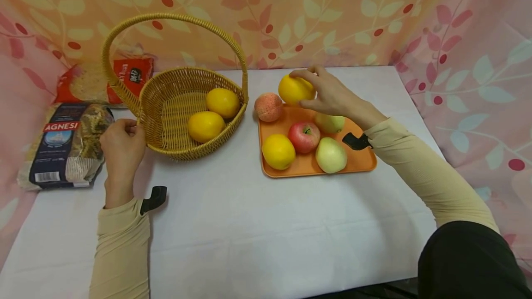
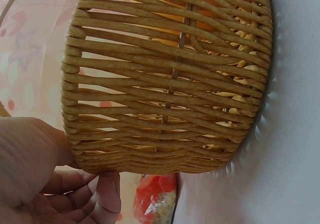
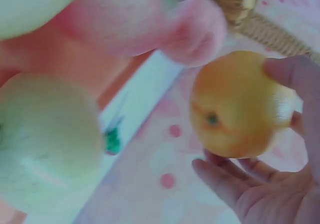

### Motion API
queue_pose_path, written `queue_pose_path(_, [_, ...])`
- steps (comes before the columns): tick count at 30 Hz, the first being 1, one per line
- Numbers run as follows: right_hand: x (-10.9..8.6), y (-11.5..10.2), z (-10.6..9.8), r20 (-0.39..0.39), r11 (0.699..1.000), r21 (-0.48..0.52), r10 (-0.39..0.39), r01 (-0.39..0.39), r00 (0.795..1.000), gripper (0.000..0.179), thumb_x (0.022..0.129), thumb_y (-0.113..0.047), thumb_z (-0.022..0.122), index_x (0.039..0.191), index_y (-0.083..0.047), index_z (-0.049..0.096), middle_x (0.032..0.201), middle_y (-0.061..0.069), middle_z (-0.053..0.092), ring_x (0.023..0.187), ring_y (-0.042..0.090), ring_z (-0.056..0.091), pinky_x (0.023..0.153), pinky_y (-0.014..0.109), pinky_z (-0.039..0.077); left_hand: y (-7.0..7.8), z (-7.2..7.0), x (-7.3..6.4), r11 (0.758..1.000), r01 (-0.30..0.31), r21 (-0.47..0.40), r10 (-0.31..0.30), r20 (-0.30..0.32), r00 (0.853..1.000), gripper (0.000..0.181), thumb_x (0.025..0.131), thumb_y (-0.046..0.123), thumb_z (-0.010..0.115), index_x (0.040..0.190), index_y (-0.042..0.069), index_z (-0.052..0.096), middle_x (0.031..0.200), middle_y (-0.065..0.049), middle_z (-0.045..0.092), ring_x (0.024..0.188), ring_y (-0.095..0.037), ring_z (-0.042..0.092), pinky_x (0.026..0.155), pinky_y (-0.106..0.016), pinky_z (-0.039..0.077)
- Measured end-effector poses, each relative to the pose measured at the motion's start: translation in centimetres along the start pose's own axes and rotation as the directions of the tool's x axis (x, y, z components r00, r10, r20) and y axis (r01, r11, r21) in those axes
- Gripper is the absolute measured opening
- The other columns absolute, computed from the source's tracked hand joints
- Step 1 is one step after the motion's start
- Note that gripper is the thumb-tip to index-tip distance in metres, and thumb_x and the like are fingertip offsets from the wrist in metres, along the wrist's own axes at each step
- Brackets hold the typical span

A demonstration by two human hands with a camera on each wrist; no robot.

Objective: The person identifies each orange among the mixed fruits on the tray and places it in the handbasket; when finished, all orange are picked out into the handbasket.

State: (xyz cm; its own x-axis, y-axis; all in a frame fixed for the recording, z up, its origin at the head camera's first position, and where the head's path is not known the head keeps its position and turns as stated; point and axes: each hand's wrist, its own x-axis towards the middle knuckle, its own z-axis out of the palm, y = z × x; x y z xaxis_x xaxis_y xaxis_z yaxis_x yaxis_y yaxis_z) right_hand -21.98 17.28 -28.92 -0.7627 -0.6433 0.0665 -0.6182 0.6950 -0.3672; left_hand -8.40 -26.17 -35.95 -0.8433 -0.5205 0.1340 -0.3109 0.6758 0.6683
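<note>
My right hand [image 1: 326,91] holds a yellow orange [image 1: 293,89] between thumb and fingers, over the back edge of a shallow tray [image 1: 361,166]. In the right wrist view the held orange [image 3: 240,103] shows a small green stem spot. On the tray are a red apple [image 1: 304,137], another yellow orange [image 1: 278,151] and two pale green pears [image 1: 331,155]. A pink peach [image 1: 268,107] sits at its back left corner. My left hand [image 1: 123,144] pinches the left rim of a wicker basket [image 1: 174,114], which holds two yellow oranges [image 1: 206,126].
A tall handle [image 1: 174,16] arches over the basket. Left of it lie an AGNESI pasta bag [image 1: 62,146] and a red-and-clear food packet [image 1: 132,77]. White cloth [image 1: 257,230] covers the table, and patterned curtains [image 1: 291,22] stand behind and at both sides.
</note>
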Motion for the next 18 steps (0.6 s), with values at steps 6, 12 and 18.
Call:
queue_pose_path(6, [-0.1,-3.4,-0.7,-0.125,0.972,0.072,-0.214,0.224,0.969,0.060,0.084,-0.020,0.071,0.141,-0.022,0.050,0.130,0.015,0.043,0.110,0.028,0.050,0.089,0.042,0.045,0.1,0.0,0.0,1.000,-0.002,-0.001,0.002,-0.004,1.000,0.037,0.094,0.019,0.047,0.112,-0.007,0.066,0.100,-0.024,0.064,0.083,-0.030,0.054,0.056,-0.018,0.032])
queue_pose_path(12, [0.7,-7.8,-0.2,-0.156,0.918,0.046,-0.383,0.394,0.910,0.057,0.085,-0.029,0.071,0.139,-0.023,0.053,0.125,0.015,0.044,0.105,0.026,0.051,0.084,0.037,0.046,0.0,0.0,0.1,1.000,0.000,-0.002,0.000,0.000,1.000,0.038,0.094,0.020,0.047,0.114,-0.007,0.066,0.102,-0.025,0.064,0.087,-0.032,0.054,0.061,-0.024,0.034])
queue_pose_path(18, [2.8,-11.0,1.1,-0.161,0.889,-0.002,-0.452,0.458,0.877,0.059,0.084,-0.033,0.068,0.140,-0.019,0.052,0.128,0.015,0.046,0.109,0.025,0.049,0.085,0.034,0.044,-0.2,0.1,0.2,1.000,0.003,0.001,-0.003,0.005,1.000,0.039,0.094,0.019,0.047,0.115,-0.008,0.066,0.103,-0.026,0.064,0.088,-0.034,0.055,0.062,-0.025,0.034])
